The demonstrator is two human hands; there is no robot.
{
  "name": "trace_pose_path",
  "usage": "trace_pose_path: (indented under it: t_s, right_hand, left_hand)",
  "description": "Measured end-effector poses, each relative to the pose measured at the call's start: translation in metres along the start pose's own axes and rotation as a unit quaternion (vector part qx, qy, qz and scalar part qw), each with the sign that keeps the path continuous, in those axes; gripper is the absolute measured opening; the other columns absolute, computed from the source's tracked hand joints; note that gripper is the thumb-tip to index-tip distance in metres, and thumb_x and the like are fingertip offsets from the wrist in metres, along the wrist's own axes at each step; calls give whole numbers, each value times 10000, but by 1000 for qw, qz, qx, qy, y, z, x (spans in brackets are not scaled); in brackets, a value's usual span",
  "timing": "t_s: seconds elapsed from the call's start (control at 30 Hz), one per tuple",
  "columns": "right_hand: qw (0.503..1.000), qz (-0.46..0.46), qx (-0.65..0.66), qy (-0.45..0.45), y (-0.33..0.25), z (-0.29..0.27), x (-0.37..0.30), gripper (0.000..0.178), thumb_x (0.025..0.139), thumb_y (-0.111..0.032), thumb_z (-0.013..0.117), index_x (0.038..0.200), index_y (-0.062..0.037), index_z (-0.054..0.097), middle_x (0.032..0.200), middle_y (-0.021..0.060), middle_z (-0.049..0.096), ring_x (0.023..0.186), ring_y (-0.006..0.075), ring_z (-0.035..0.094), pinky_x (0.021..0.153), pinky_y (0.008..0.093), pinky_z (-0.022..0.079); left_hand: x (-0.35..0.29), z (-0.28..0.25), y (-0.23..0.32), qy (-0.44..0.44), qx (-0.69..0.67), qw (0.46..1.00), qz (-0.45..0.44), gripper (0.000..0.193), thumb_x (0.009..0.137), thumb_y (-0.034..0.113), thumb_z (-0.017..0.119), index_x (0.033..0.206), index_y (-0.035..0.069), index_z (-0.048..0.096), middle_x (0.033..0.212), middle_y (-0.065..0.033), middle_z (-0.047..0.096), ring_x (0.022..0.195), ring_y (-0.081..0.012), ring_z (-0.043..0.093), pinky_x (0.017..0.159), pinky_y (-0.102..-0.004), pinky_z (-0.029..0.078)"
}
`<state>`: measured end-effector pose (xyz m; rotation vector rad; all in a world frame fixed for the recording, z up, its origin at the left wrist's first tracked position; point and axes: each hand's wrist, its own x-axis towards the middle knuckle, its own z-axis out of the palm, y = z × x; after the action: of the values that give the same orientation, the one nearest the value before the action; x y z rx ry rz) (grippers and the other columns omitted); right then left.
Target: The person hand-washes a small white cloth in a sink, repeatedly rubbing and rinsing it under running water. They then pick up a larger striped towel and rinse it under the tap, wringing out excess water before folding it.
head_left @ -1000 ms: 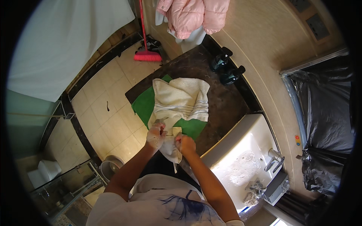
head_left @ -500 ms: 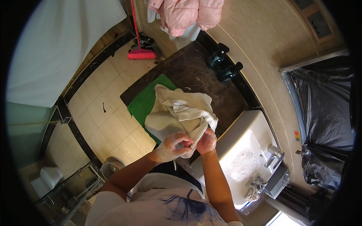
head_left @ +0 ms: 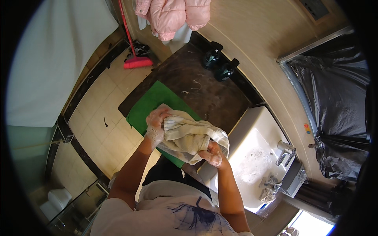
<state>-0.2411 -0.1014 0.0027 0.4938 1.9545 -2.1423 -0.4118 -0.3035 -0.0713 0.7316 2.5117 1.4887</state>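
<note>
A cream-coloured towel (head_left: 185,131), bunched and folded over itself, is gripped from both sides above a green cloth (head_left: 159,96) that lies on the dark stone counter. My left hand (head_left: 156,125), wet with suds, is closed on the towel's far left part, its fingertips partly hidden in the folds. At the near right edge of the bundle, my right hand (head_left: 212,154) is closed round the fabric, also soapy. Part of the green cloth is covered by the towel.
Right of the counter is a white sink (head_left: 252,157) with suds and a chrome tap (head_left: 286,152). A crumpled wet cloth (head_left: 269,190) lies at its near edge. Two dark pump bottles (head_left: 219,63) stand by the wall. A red broom (head_left: 138,62) leans beyond the counter.
My hands have moved apart, the left one forward and leftward along the towel. The towel is gathered into a more compact bundle, uncovering more of the green cloth.
</note>
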Motion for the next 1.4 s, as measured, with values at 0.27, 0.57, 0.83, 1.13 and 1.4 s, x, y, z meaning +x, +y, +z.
trace_pose_path:
  t_s: [0.27,0.57,0.83,1.13,1.4]
  right_hand:
    - [979,-41,-26,196,-20,-8,-39,221,855,-61,649,1067,-4,670,934,92,672,864,144,587,806,292,464]
    - [915,-245,272,168,-28,-15,-84,451,754,-34,670,1197,19,607,1283,169,579,1168,309,569,1039,455,399]
    - [858,-262,391,205,-42,-22,-125,765,684,-110,743,1358,66,427,1240,204,584,1134,329,587,1022,469,439]
    - [819,-322,377,288,-41,-49,-179,835,646,-179,804,1334,106,427,1239,216,576,1128,340,583,1023,450,442]
    - [751,-485,297,334,-89,-85,-261,1000,607,-366,799,1406,43,359,1352,220,478,1240,364,492,1059,479,396]
  left_hand:
    - [19,-21,50,-24,-666,702,-251,352,874,107,593,1224,88,554,1227,-82,588,1109,-225,582,936,-345,460]
    - [18,2,72,-177,-392,888,-163,657,932,316,605,1459,49,318,1393,-100,464,1282,-201,430,1061,-339,333]
    - [-32,72,71,-446,-391,758,-271,483,970,314,550,1314,-21,504,1188,-71,613,1088,-158,562,970,-294,413]
    - [-28,65,176,-383,-704,546,-244,286,790,119,673,1069,68,634,1291,-151,543,1136,-308,564,946,-413,471]
    - [-28,80,341,-390,-738,542,-97,342,832,238,682,1068,195,440,877,-16,484,767,-143,438,683,-271,401]
